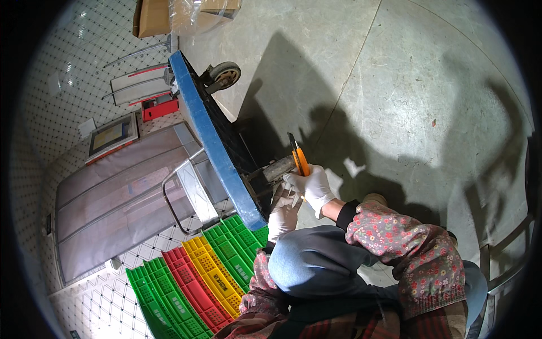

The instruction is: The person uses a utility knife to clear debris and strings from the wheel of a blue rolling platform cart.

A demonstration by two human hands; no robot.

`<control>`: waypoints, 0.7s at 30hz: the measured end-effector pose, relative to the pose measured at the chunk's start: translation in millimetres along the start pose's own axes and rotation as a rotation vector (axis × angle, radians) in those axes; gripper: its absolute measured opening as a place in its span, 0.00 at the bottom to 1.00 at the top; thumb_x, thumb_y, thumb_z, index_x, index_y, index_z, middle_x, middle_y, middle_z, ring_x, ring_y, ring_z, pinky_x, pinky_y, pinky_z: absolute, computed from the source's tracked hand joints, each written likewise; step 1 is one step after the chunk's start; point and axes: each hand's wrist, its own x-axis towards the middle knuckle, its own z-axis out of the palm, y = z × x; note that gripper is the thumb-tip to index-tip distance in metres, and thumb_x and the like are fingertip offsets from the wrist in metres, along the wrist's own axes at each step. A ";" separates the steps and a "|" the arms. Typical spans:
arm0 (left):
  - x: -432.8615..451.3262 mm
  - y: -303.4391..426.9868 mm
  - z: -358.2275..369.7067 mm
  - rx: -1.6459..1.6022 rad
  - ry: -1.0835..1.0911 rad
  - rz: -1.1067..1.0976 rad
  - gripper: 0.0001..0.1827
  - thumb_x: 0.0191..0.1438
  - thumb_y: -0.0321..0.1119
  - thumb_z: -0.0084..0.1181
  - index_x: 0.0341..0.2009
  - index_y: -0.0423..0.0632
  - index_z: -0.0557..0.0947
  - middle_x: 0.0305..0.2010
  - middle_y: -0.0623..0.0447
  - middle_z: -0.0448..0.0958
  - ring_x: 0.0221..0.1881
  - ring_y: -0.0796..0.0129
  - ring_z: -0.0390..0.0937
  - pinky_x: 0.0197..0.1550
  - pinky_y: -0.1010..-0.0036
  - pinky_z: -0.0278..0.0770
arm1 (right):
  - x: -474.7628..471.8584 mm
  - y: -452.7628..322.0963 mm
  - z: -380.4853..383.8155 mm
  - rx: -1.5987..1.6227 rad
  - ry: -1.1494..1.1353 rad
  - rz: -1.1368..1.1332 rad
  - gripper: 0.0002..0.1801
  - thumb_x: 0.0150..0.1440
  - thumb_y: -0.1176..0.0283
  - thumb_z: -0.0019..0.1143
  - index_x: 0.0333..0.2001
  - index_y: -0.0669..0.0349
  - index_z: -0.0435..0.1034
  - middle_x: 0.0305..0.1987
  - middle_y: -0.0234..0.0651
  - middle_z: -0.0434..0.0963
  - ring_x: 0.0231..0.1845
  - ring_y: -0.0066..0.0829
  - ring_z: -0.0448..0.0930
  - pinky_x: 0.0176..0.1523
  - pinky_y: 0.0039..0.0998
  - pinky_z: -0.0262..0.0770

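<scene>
My right hand (311, 186), in a white glove, is closed around an orange-handled utility knife (301, 162). Its narrow dark tip points away from me, beside a caster wheel (277, 169). Just below that wheel is my left hand (284, 212), also gloved in white, palm partly turned up and fingers bent. Whether it grips anything is hidden by the wheel and my right hand. The wheel belongs to a blue platform trolley (211, 140), which is tipped on its side with its dark underside facing right. Another caster (226, 76) sticks out at its far end.
Stacked green, yellow and red plastic crates (211, 275) stand at lower left. The trolley's metal handle (166, 190) extends left, before a tiled wall with a covered board (123, 207). A red box (159, 109) and cardboard boxes (152, 19) lie beyond. Metal bars (508, 275) are at right.
</scene>
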 end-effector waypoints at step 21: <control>-0.1 -0.5 -1.6 -0.041 0.102 -0.024 0.33 0.40 0.20 0.46 0.55 0.50 0.69 0.60 0.54 0.62 0.62 0.59 0.57 0.64 0.54 0.51 | 15.9 11.2 -39.6 0.378 0.288 -0.145 0.05 0.50 0.74 0.54 0.23 0.57 0.66 0.15 0.22 0.64 0.14 0.14 0.64 0.18 0.21 0.60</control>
